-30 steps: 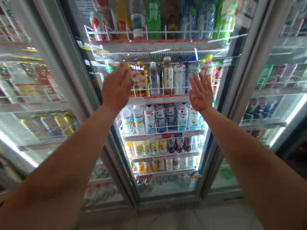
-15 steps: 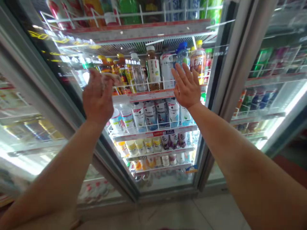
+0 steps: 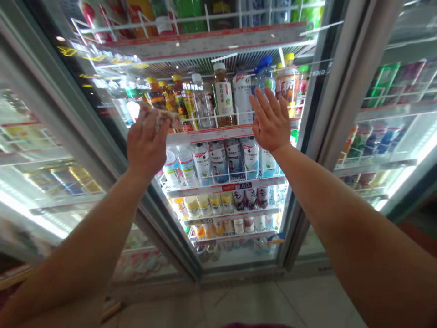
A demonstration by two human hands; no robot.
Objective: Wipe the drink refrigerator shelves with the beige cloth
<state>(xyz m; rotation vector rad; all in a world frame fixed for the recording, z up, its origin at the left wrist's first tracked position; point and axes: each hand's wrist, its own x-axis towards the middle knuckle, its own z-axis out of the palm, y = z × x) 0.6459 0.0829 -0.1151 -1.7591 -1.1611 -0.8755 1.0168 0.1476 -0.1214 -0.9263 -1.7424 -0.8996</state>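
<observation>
My left hand (image 3: 147, 148) is closed on a crumpled, pale cloth (image 3: 167, 119) and presses it to the glass door (image 3: 235, 255) of a lit drinks fridge. The cloth pokes out above and to the right of my fingers. My right hand (image 3: 271, 120) lies flat on the same glass, fingers stretched upward, with nothing in it. Behind the glass, near my right fingertips, stand a blue-capped bottle (image 3: 265, 75) and a yellow-capped bottle (image 3: 287, 84). A tea bottle with a white cap (image 3: 224, 95) shows between my two hands.
Shelves inside hold several rows of bottles, including white-labelled ones (image 3: 218, 161). Metal door frames (image 3: 336, 91) run down both sides. More glass-fronted fridge sections stand left and right. Below lies a tiled floor (image 3: 246, 300).
My left hand has moved slightly right and down with the cloth, which now shows more clearly. My right hand stays flat on the glass. The whole view has shifted a little.
</observation>
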